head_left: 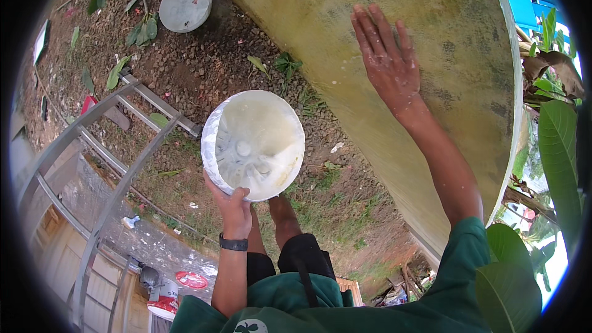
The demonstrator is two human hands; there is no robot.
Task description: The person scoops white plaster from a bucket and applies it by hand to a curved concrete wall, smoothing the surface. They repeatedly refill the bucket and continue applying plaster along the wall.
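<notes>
My left hand grips the near rim of a round white plastic bowl, with the thumb over the edge and the fingers underneath. The bowl has a ridged, bumpy bottom with pale residue, and perhaps some cloudy liquid inside. My right hand reaches far out to the right with its fingers stretched out. It lies over the mottled yellow-green wall, seemingly palm against it. White specks and wet smears show on the back of that hand and its wrist.
An aluminium ladder stands at the left. A second round white container sits on the stony soil near the wall's foot. Behind lie a red-and-white paint bucket and a red lid. Large green leaves crowd the right side.
</notes>
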